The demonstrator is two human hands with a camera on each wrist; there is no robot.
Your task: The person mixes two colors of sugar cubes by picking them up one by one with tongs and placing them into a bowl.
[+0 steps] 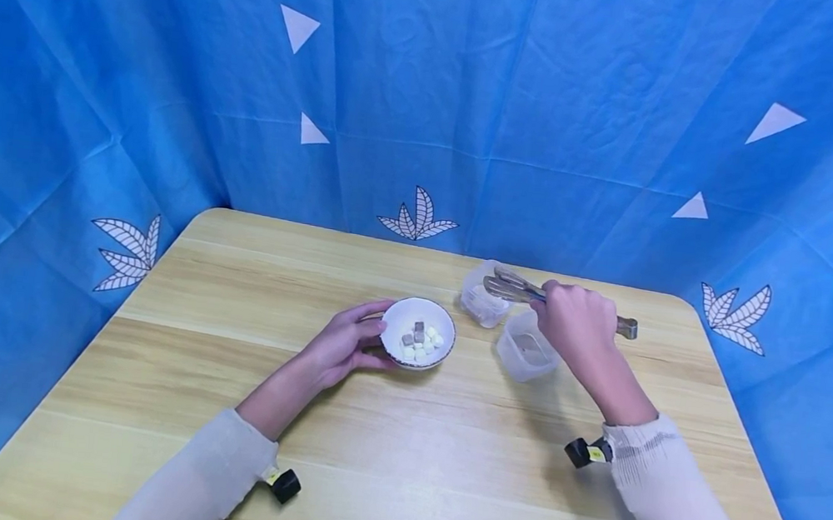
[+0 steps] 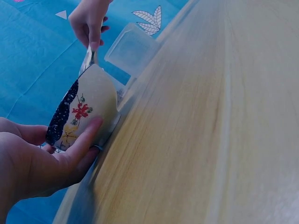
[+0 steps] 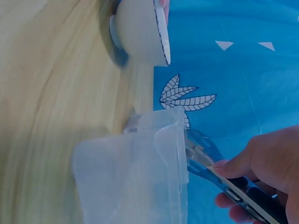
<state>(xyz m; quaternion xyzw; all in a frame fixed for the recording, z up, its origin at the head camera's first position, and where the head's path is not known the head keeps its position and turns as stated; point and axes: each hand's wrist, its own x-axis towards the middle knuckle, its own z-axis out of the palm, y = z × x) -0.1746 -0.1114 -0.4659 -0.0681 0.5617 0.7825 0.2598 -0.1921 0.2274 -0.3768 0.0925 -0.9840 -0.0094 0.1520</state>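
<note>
My left hand (image 1: 342,343) holds a white bowl (image 1: 397,318) by its left side, thumb near the rim and fingers along the outer wall. Inside the bowl lie several small white cubes (image 1: 419,350) and a few brown cubes (image 1: 419,327). Red and yellow flowers and a dark speckled band decorate the bowl (image 2: 96,93) in the left wrist view. With my right hand (image 1: 578,319) I grip metal tongs (image 1: 506,290) around their middle. Their slotted ends point left, over a clear plastic container (image 1: 482,310) at the back.
A second clear square container (image 1: 525,362) stands in front of the first, below my right hand. The wooden table (image 1: 382,458) ends at a blue curtain (image 1: 418,84) at the back and both sides. Each sleeve carries a small black wrist camera (image 1: 285,486).
</note>
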